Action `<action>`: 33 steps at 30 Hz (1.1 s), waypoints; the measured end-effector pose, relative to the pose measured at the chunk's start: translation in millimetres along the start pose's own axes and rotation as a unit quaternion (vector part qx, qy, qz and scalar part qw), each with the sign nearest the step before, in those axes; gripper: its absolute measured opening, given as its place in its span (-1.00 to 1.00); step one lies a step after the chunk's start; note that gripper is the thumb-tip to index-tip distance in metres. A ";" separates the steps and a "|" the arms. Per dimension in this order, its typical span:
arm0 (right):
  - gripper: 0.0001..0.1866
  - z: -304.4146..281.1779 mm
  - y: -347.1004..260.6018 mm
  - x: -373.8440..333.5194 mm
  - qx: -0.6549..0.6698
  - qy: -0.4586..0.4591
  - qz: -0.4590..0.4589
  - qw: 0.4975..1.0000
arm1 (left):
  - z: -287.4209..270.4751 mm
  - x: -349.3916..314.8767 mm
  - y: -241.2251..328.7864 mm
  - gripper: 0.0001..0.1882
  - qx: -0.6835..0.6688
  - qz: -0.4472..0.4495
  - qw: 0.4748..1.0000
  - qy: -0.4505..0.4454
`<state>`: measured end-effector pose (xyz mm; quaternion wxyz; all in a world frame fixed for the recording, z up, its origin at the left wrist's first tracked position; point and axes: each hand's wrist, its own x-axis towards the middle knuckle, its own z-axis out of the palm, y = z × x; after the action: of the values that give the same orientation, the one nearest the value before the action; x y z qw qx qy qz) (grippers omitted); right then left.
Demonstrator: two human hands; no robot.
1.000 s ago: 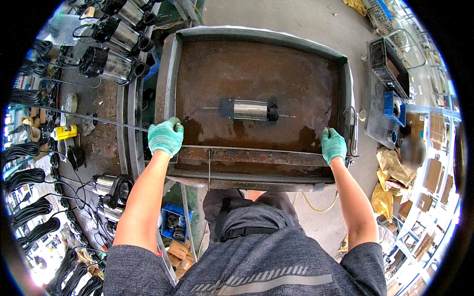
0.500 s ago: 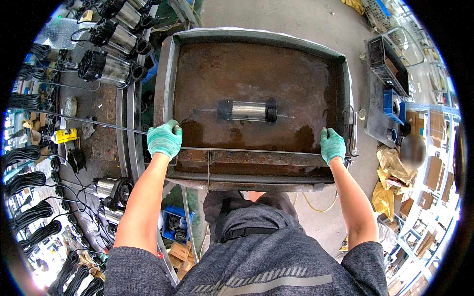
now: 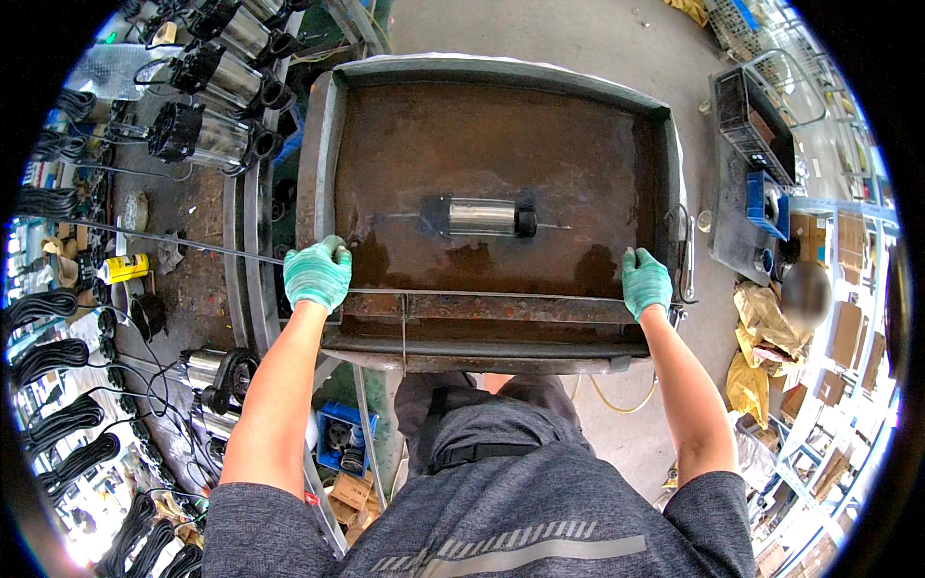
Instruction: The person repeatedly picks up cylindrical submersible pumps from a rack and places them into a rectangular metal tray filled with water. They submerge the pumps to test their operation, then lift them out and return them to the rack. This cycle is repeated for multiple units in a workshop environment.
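Observation:
My left hand (image 3: 318, 275), in a green glove, is closed at the left end of a thin metal crossbar (image 3: 482, 293), over the left wall of a rusty metal tank (image 3: 321, 173). My right hand (image 3: 647, 284), gloved alike, is closed at the crossbar's right end, just inside the right wall. My grips hide both bar ends. Beyond the bar, a silver cylindrical pump motor (image 3: 483, 217) with black ends lies sideways in shallow brownish water, apart from both hands. A thin wire (image 3: 405, 337) hangs from the bar over the tank's near edge.
On the left bench stand several steel pumps (image 3: 217, 135), coiled black cables (image 3: 48, 358) and a yellow can (image 3: 125, 268). A long rod (image 3: 193, 248) reaches toward my left hand. Black (image 3: 752, 125) and blue (image 3: 768, 207) crates are at right. A blue bin (image 3: 345, 438) sits below left.
The view has shifted very slightly. Both hands stay closed in the same places, and the pump motor lies where it was in the tank.

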<state>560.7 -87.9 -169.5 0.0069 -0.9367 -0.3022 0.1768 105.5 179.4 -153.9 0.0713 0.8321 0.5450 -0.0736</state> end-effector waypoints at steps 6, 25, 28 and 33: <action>-0.55 2.2 1.2 0.2 -0.001 0.017 -0.011 1.000 | 2.3 0.8 -1.6 -0.71 -0.001 -0.006 1.000 -0.016; -0.56 3.2 2.2 0.3 -0.001 0.022 -0.012 1.000 | 3.7 1.1 -2.7 -0.72 -0.007 -0.002 1.000 -0.008; -0.55 3.6 2.3 0.4 0.002 0.018 -0.010 1.000 | 3.1 1.3 -2.9 -0.72 -0.006 -0.001 1.000 -0.011; -0.55 -0.2 -0.4 -0.8 0.001 0.015 -0.013 1.000 | 4.4 -0.2 -2.7 -0.71 -0.002 0.001 1.000 -0.002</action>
<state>560.0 -88.0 -169.0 0.0150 -0.9352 -0.3141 0.1629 102.7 179.4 -158.2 0.0741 0.8326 0.5437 -0.0747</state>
